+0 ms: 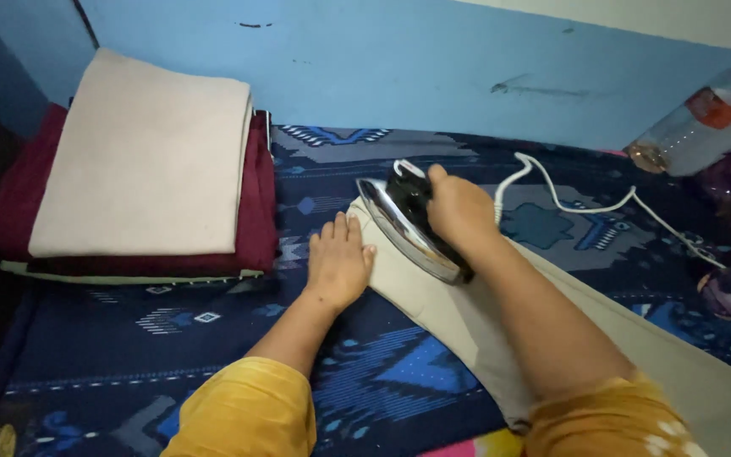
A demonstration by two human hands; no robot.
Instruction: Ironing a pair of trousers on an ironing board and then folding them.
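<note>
My right hand point(458, 207) grips the black handle of a chrome clothes iron point(399, 224), which rests tilted on a beige garment point(467, 317) laid across a dark blue patterned cloth point(213, 355). My left hand point(338, 258) lies flat, fingers together, on the blue cloth at the garment's left edge, right beside the iron's tip. Both forearms come from yellow sleeves at the bottom of the view.
A folded stack point(141, 161) with a cream cloth on top of maroon ones lies at the back left. The iron's white cord point(568, 203) runs right. A clear plastic bottle point(704, 123) lies at the far right against the blue wall point(425, 59).
</note>
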